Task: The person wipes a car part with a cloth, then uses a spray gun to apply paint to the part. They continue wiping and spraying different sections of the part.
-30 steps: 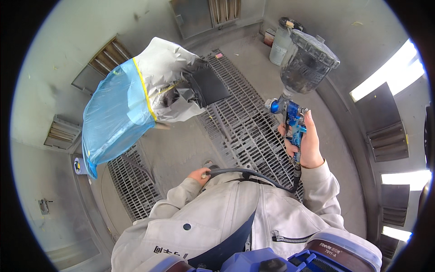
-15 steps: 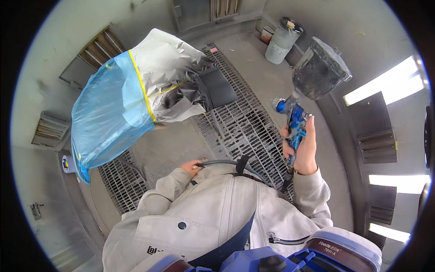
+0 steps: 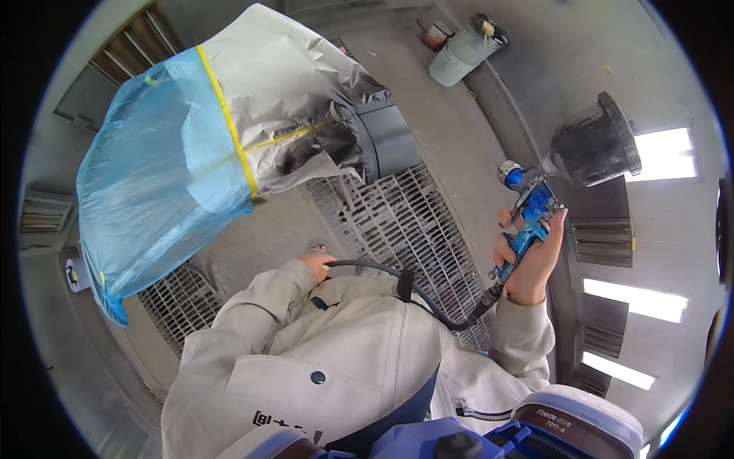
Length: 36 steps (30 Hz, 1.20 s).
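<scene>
Worker in pale jacket (image 3: 344,336), respirator (image 3: 581,417) on, seen w/ both arms fwd.

R hand (image 3: 534,264): has the spray gun (image 3: 533,214). Fingers clamped round the blue handle; thumb lies up along the back of it, a couple of fingertips show on the front side, nr the trigger. Exact trigger position: can't tell. Gun is held up on worker's R, off the floor, nozzle end twd upper L. Dark paint cup (image 3: 589,149) joined at the gun's head, tilted well over, lid side out to R; surface smeared, contents not visible.

L hand (image 3: 317,266): low, in front of the body. Fingers closed on the dark hose (image 3: 428,297), partly hidden by the sleeve, so individual fingers hard to tell. Hose bows across the front of the jacket to the R and meets the bottom of the gun handle; black strap (image 3: 405,285) round it about midway.

Upper L, well apart fr. both hands: wrapped piece. Blue plastic sheet (image 3: 157,172) on its L part, silvery masking paper (image 3: 267,69) on its R, yellow tape (image 3: 227,122) along the join. Bare grey panel (image 3: 391,138) sticks out at paper's R edge, above floor grating (image 3: 390,226). Far side: pale drum (image 3: 461,57), small reddish tin (image 3: 437,35) just beside.
</scene>
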Available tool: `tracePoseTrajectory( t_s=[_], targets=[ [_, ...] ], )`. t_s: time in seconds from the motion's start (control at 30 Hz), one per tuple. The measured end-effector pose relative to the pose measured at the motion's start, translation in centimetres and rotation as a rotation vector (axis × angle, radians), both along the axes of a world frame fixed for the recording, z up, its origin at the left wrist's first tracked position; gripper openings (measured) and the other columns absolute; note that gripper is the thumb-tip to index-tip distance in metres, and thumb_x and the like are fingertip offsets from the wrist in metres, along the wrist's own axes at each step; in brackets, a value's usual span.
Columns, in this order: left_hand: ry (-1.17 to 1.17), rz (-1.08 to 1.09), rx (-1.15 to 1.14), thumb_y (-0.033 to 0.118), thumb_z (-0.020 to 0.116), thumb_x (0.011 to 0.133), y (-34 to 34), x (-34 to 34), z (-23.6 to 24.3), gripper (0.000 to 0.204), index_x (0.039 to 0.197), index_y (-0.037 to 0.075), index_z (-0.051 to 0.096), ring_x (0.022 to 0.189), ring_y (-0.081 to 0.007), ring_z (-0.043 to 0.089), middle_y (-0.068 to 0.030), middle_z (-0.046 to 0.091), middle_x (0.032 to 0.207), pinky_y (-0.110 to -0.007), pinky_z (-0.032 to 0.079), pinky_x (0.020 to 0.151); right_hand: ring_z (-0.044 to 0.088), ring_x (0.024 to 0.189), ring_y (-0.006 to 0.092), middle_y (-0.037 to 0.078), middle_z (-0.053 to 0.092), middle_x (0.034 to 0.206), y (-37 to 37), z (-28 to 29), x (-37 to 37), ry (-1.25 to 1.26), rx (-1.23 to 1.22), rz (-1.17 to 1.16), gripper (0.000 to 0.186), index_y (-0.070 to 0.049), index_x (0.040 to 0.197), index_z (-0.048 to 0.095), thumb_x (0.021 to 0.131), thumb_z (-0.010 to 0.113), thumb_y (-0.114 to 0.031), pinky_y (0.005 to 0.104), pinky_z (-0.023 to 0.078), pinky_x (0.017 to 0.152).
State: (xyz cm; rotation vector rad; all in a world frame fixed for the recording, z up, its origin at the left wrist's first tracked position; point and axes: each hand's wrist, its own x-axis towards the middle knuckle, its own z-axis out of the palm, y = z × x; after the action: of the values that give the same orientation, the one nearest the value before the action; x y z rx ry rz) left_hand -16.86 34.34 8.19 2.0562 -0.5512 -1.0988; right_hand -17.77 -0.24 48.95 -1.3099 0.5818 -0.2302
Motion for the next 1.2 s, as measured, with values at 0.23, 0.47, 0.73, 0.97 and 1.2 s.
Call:
tracePoseTrajectory(
  t_s=[0.23,0.47,0.73,0.97,1.2],
  targets=[
    [0.238,-0.077,-0.743,0.019,0.070,0.104,-10.2,4.0,16.4,0.027,0.128,0.006,0.073,0.112,-0.0220,0.074,-0.0101,0.079,0.119,-0.035,0.057,0.098,0.036,0.046,0.0099,0.010,0.061,0.102,4.1,0.1,1.9,0.043,0.053,0.082,0.080,0.002,0.113,0.053,0.107,0.029,-0.075,0.0275,0.032,0.043],
    [0.720,-0.010,-1.081,0.019,0.080,0.099,-12.6,3.8,25.6,0.037,0.131,0.003,0.070,0.101,-0.0114,0.070,-0.0052,0.077,0.107,-0.030,0.054,0.093,0.040,0.049,0.0108,0.011,0.061,0.102,7.1,-0.4,3.2,0.048,0.174,0.190,0.085,0.003,0.117,0.055,0.106,0.026,-0.076,0.0272,0.036,0.045],
    [0.762,0.142,-0.985,0.012,0.077,0.100,-11.9,4.4,24.7,0.029,0.127,0.002,0.069,0.107,-0.0125,0.071,-0.0060,0.077,0.110,-0.030,0.056,0.095,0.042,0.049,0.0127,0.009,0.063,0.097,9.4,-1.3,4.7,0.007,0.025,-0.053,0.072,-0.002,0.108,0.054,0.108,0.033,-0.071,0.0277,0.037,0.044],
    [0.779,0.193,-1.057,0.014,0.080,0.099,-12.7,4.2,24.3,0.024,0.119,0.003,0.074,0.102,-0.0092,0.068,-0.0022,0.074,0.103,-0.026,0.056,0.093,0.038,0.049,0.0113,0.009,0.061,0.100,10.8,-0.6,4.9,0.003,0.013,0.046,0.068,-0.007,0.097,0.047,0.108,0.030,-0.073,0.0282,0.034,0.045],
    [0.605,0.101,-1.033,0.015,0.075,0.102,-12.2,5.2,24.4,0.025,0.123,0.001,0.074,0.103,-0.0103,0.070,-0.0053,0.077,0.107,-0.028,0.055,0.095,0.037,0.046,0.0104,0.011,0.063,0.099,10.2,-0.6,5.0,0.044,0.037,0.122,0.076,-0.001,0.119,0.056,0.109,0.026,-0.070,0.0263,0.033,0.041]
  ],
)
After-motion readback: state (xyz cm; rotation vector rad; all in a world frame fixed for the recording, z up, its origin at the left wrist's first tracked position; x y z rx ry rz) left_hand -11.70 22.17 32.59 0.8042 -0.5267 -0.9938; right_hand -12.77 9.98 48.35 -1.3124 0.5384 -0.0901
